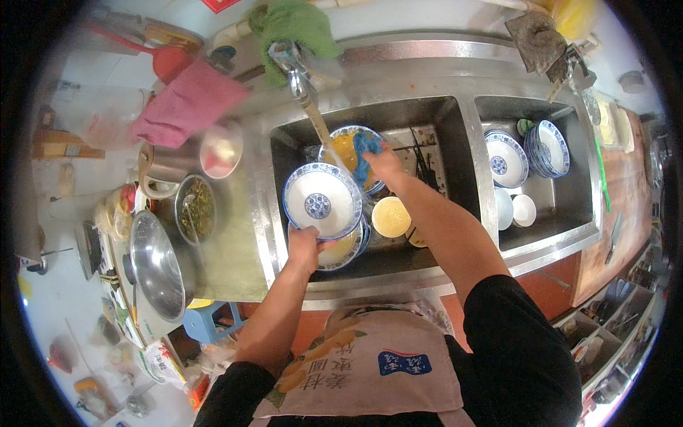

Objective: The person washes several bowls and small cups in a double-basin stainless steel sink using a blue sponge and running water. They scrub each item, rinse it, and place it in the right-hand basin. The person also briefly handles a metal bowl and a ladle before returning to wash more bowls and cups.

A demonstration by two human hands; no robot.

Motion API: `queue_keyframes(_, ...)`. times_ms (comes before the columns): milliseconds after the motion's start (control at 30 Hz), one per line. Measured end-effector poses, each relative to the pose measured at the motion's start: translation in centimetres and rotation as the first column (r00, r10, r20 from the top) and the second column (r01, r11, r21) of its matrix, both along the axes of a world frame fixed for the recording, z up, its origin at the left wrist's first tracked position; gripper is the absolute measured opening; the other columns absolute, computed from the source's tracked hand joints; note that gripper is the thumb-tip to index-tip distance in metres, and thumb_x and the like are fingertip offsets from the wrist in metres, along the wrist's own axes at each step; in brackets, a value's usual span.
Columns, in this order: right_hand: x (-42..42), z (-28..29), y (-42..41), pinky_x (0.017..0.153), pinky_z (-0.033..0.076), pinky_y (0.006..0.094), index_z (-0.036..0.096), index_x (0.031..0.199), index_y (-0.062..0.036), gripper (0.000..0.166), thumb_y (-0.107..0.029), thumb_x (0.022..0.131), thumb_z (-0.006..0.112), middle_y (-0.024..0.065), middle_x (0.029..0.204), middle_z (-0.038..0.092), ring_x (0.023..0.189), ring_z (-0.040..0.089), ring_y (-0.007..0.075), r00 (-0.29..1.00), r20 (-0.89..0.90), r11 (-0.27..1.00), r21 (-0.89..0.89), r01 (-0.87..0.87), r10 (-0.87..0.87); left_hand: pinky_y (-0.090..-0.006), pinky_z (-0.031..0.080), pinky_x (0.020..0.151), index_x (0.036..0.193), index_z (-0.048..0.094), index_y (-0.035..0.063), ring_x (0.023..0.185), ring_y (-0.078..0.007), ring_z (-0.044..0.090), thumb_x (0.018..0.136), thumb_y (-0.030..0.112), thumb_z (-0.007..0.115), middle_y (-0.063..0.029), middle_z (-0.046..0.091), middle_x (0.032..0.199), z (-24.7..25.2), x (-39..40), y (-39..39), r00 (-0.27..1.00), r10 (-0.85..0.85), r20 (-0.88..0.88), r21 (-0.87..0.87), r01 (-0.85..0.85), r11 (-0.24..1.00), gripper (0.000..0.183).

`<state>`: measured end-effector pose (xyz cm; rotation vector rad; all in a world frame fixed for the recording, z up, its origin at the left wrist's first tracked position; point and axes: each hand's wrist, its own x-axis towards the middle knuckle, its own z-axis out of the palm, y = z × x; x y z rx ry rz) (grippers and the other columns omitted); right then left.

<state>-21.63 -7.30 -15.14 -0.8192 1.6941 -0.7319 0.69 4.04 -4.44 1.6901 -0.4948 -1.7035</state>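
My left hand grips the near rim of a white bowl with a blue floral pattern, tilted so its inside faces me. Just below it sits another patterned bowl with yellowish liquid, on what looks like a stack. In my right hand is a blue cloth, held over a patterned bowl of orange-yellow liquid. From the faucet a stream of water falls between the two bowls. A small cup of yellow foamy liquid stands beside them in the left sink basin.
The right basin holds patterned bowls and small white cups. Chopsticks lie in the left basin. Leftward are a large metal bowl and a pot of chopped greens. A knife rests on the wooden board.
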Motion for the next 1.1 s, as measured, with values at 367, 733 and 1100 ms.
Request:
queue_keyframes(367, -4.8, 6.4, 9.0, 0.05, 0.049, 0.0337, 0.063, 0.088, 0.0051, 0.032, -0.026, 0.085, 0.056, 0.0139, 0.076, 0.067, 0.059, 0.061, 0.0189, 0.773, 0.544, 0.811, 0.259, -0.524, 0.326, -0.055, 0.05, 0.093, 0.129, 0.035, -0.0093, 0.111, -0.044, 0.055, 0.077, -0.002, 0.044, -0.0278, 0.051, 0.122, -1.0, -0.1, -2.3, 0.863, -0.063, -0.501, 0.33, 0.258, 0.908, 0.053)
queue_keyframes(733, -4.7, 18.3, 13.9, 0.062, 0.052, 0.0433, 0.042, 0.132, -0.001, 0.058, -0.019, 0.078, 0.058, 0.0158, 0.078, 0.063, 0.067, 0.065, 0.0329, 0.387, -0.86, 0.804, 0.042, -0.594, 0.331, -0.0356, 0.055, 0.078, 0.117, 0.047, -0.0013, 0.09, -0.0236, 0.062, 0.09, 0.004, 0.054, -0.0131, 0.059, 0.108, -7.8, -9.3, -3.8, 0.908, -0.221, -0.357, 0.004, 0.237, 0.971, 0.028)
queue_keyframes(1100, -23.1, 15.4, 16.8, 0.05, 0.047, 0.0359, 0.048, 0.112, 0.0053, 0.033, -0.016, 0.088, 0.048, 0.015, 0.073, 0.064, 0.053, 0.058, 0.0238, 0.951, -0.066, 0.929, -0.243, 0.28, -0.303, -0.0345, 0.044, 0.092, 0.13, 0.045, 0.0057, 0.11, -0.0221, 0.057, 0.09, 0.009, 0.058, -0.0094, 0.052, 0.129, 4.4, -20.0, -4.0, 0.745, -0.596, -0.301, -0.36, 0.49, 0.794, 0.042)
